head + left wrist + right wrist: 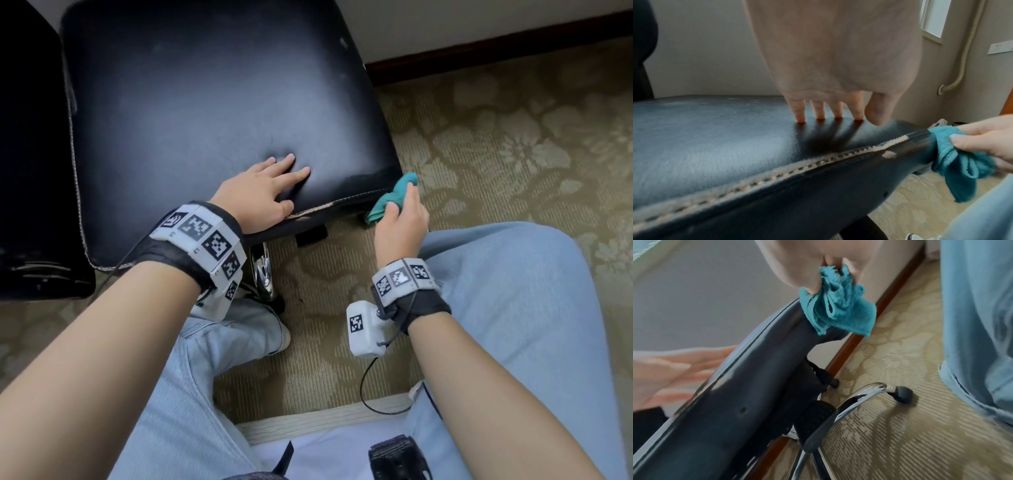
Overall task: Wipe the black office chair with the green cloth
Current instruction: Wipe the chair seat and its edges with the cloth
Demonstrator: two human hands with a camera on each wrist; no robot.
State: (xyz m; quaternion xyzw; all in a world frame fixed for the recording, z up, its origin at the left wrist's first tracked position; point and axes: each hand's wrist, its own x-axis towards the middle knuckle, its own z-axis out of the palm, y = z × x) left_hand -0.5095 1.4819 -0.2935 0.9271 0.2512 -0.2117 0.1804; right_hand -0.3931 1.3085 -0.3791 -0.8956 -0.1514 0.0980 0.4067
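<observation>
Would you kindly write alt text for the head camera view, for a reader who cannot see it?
Seen from above, the right hand presses a bunched green cloth against the front right corner of the black office chair seat, while the left hand rests flat near its worn front edge. The floor is patterned carpet.

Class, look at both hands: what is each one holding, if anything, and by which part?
The right hand pinches the bunched middle of the green cloth; its loose ends hang free. The left hand holds nothing, pressing flat on the chair seat.

Office-like room: patterned carpet (479,137), wooden baseboard (496,44), black swivel chair (205,102).
</observation>
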